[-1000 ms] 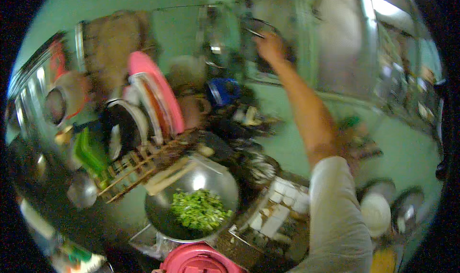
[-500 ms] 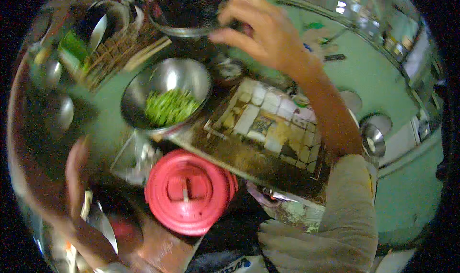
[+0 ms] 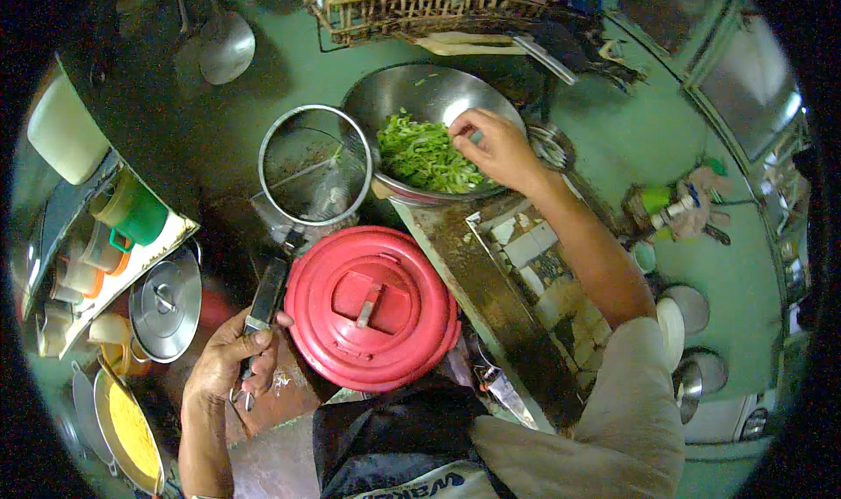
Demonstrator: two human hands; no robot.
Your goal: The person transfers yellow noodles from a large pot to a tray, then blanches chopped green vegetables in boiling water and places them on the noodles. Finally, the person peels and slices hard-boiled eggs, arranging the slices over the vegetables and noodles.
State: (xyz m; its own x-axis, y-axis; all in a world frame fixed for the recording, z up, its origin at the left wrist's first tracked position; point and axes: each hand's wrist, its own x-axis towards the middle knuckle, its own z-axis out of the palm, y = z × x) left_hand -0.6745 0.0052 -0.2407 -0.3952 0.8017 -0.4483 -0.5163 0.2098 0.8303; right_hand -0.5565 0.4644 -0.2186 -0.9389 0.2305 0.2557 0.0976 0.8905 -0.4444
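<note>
My left hand point(image 3: 232, 359) is closed around the black handle of a round mesh strainer point(image 3: 296, 162). The strainer reaches over the left edge of a steel bowl point(image 3: 377, 87), past the red lidded bucket point(image 3: 307, 324). Inside the bowl lies a heap of chopped green vegetables point(image 3: 425, 162). At the heap's right side is my right hand point(image 3: 492, 148), its fingers curled with the tips close together at the greens. Whether a piece is pinched between them is hidden.
A wicker basket point(image 3: 429, 13) hangs above the bowl, with a knife point(image 3: 545, 58) beside it. The tiled worktop point(image 3: 543, 262) extends to the right. At left are a pot lid point(image 3: 166, 302), a shelf of cups point(image 3: 131, 214), a pan of yellow food point(image 3: 131, 429) and hanging ladles point(image 3: 226, 48).
My right hand has come down from above the worktop to the greens in the bowl. My left hand, earlier blurred at lower left, now grips the strainer. The view has shifted.
</note>
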